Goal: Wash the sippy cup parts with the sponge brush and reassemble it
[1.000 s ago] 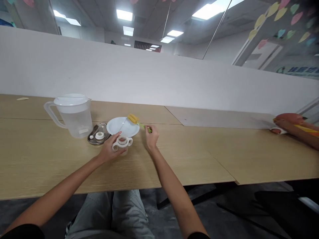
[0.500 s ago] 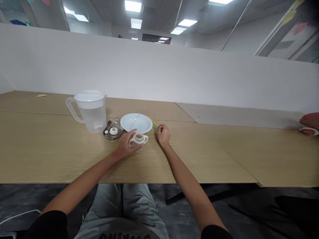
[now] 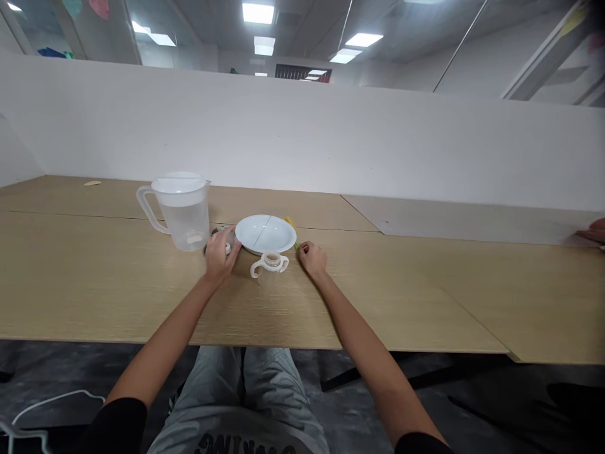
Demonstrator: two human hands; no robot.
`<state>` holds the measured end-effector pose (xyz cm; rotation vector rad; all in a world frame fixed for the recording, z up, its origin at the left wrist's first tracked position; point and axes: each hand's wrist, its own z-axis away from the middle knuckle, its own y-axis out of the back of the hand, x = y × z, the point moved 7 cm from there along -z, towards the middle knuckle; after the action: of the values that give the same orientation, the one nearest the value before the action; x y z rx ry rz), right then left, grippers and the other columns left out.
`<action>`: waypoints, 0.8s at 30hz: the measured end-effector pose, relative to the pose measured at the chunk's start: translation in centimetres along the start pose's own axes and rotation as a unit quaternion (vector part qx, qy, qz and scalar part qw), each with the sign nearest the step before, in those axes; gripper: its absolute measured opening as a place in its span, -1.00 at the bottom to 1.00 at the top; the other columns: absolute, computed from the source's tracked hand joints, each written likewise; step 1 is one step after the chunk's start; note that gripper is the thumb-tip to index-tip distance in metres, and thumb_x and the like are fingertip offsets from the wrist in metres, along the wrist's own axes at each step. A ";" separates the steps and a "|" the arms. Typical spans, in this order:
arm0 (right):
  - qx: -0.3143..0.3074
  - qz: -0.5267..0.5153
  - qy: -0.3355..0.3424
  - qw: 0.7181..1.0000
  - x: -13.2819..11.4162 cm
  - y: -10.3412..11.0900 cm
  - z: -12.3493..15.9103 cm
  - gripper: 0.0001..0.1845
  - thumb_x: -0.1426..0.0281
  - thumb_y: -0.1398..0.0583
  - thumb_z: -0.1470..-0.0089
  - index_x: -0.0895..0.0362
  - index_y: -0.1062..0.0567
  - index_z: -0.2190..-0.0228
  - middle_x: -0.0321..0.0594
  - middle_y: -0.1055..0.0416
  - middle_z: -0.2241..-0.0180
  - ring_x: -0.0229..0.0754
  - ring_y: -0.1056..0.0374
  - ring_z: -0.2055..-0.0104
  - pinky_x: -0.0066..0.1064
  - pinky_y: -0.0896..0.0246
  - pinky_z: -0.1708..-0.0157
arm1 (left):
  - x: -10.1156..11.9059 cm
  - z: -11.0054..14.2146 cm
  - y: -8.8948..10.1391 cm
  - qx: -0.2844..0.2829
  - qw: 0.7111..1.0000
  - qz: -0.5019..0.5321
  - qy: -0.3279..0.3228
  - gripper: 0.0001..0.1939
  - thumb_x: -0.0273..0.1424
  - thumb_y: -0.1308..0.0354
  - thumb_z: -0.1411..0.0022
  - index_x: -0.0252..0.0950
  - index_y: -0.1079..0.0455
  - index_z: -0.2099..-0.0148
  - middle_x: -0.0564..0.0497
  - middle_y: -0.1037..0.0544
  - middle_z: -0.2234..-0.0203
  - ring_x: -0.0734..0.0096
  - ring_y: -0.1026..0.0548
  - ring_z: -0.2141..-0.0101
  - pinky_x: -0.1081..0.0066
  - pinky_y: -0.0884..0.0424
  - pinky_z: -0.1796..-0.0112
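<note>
Brush (image 3: pixel 290 223) pinched by right hand (image 3: pixel 312 258); left hand (image 3: pixel 219 253) half-curled at tray (image 3: pixel 205 251), its hold indeterminable; shirt lettering (image 3: pixel 243 444) cropped by frame edge.

Both forearms reach forward, left hand (image 3: pixel 219 253) arched, right hand (image 3: pixel 312 258) loosely curled.

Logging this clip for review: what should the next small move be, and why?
Probably, the left hand should close on the small white piece: its thumb is beside that piece at the metal tray, while the right hand holds the yellow-headed brush.
</note>
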<state>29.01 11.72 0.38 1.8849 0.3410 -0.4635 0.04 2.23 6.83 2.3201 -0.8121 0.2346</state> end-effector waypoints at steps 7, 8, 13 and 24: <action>-0.018 0.011 0.004 1.000 -0.4 0.1 0.2 -0.78 0.38 -0.08 -0.16 0.10 -0.53 0.26 -0.17 -0.55 0.32 -0.19 -0.40 0.32 -0.44 0.03 0.46 | -5.2 0.2 -1.6 -0.121 0.957 -0.258 0.045 -0.50 -0.18 0.05 -0.27 -0.43 -0.36 -0.08 -0.32 -0.57 0.24 -0.06 -0.43 0.10 0.07 -0.23 0.11; -0.023 0.015 0.004 1.000 -0.5 0.1 0.2 -0.77 0.38 -0.08 -0.16 0.10 -0.53 0.25 -0.17 -0.55 0.31 -0.19 -0.40 0.31 -0.45 0.01 0.45 | -5.4 0.2 -1.8 -0.131 0.952 -0.271 0.056 -0.52 -0.20 0.04 -0.26 -0.43 -0.36 -0.08 -0.33 -0.57 0.22 -0.06 -0.43 0.10 0.07 -0.23 0.11; -0.039 0.035 0.006 0.999 -1.0 0.4 0.3 -0.75 0.37 -0.06 -0.18 0.10 -0.52 0.22 -0.16 -0.55 0.28 -0.19 -0.41 0.26 -0.49 -0.07 0.39 | -5.8 0.1 -2.0 -0.179 0.940 -0.268 0.115 -0.64 -0.33 0.00 -0.24 -0.32 -0.43 -0.02 -0.21 -0.56 0.13 0.03 -0.43 0.06 0.14 -0.24 0.05; -0.043 0.040 0.012 0.998 -0.9 0.1 0.2 -0.74 0.36 -0.05 -0.18 0.09 -0.51 0.21 -0.16 -0.55 0.27 -0.19 -0.42 0.25 -0.49 -0.10 0.36 | -4.9 -0.2 -2.3 -0.196 0.960 -0.170 0.108 -0.65 -0.37 -0.08 -0.21 -0.30 -0.44 -0.03 -0.12 -0.56 0.08 0.16 -0.46 0.07 0.28 -0.32 0.04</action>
<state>28.22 11.51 0.83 1.8137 0.2972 -0.3669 -2.44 6.11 3.94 1.9739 -0.3084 0.1545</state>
